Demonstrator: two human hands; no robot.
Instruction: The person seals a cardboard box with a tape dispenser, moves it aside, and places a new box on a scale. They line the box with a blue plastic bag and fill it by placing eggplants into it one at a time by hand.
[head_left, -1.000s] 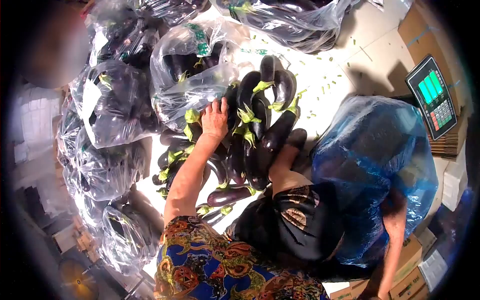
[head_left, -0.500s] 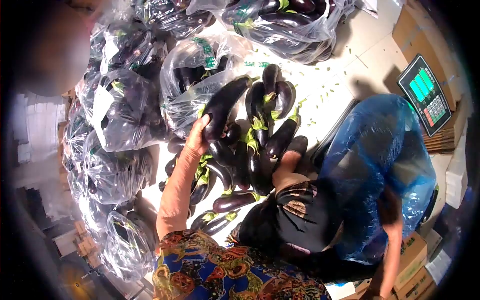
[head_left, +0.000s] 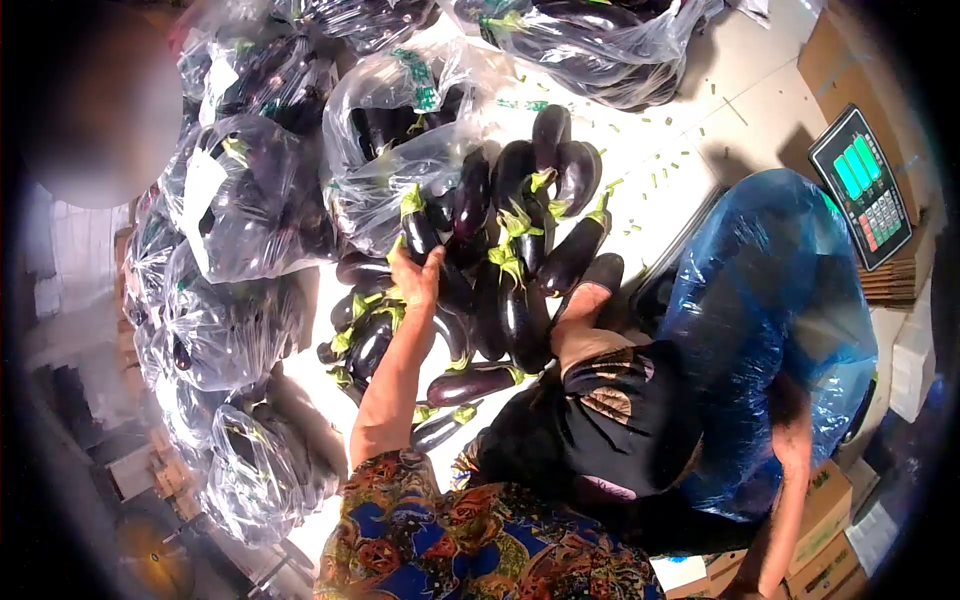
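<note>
My left hand (head_left: pixel 416 275) is closed around the lower end of a dark purple eggplant (head_left: pixel 421 230), whose green cap points up. Beside it, another eggplant (head_left: pixel 471 195) rests against an open clear plastic bag (head_left: pixel 385 190) that has eggplants inside. A heap of loose eggplants (head_left: pixel 515 315) lies on the pale floor to the right of my left hand and below it. My right hand (head_left: pixel 789 405) reaches into the folds of blue plastic (head_left: pixel 735 300) at the right; its fingers are hidden.
Clear bags of eggplants (head_left: pixel 255 200) line the left side, with another large bag (head_left: pixel 600 60) at the top. A scale display (head_left: pixel 862 188) stands at the right by cardboard (head_left: pixel 845 65). My bent leg and shoe (head_left: pixel 603 272) are beside the heap.
The large eggplant that was raised in my left hand is no longer there; the hand now grips a smaller-looking one, cap upward. My left forearm has shifted right. My right hand stays at the blue plastic.
</note>
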